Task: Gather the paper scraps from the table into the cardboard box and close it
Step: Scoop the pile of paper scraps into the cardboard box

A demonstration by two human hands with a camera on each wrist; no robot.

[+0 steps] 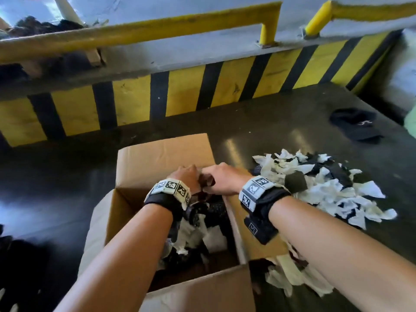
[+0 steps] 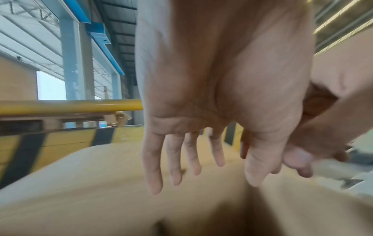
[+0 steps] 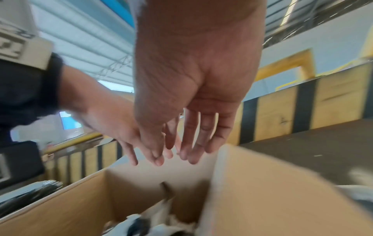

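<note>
An open cardboard box (image 1: 162,154) stands on the dark table, with black and white paper scraps (image 1: 198,235) lying inside it. My left hand (image 1: 186,176) and right hand (image 1: 221,179) hover side by side over the far part of the box's opening. In the left wrist view the left hand (image 2: 191,159) has straight, spread fingers and holds nothing above the box (image 2: 101,191). In the right wrist view the right hand (image 3: 187,127) is also flat and empty over the box (image 3: 262,191), beside the left hand (image 3: 113,124). A big pile of scraps (image 1: 326,188) lies right of the box.
More pale scraps (image 1: 292,278) lie by the box's right front corner. A black cap (image 1: 358,127) sits at the table's far right. A yellow and black striped barrier (image 1: 180,91) with a yellow rail (image 1: 157,30) runs behind the table (image 1: 270,131).
</note>
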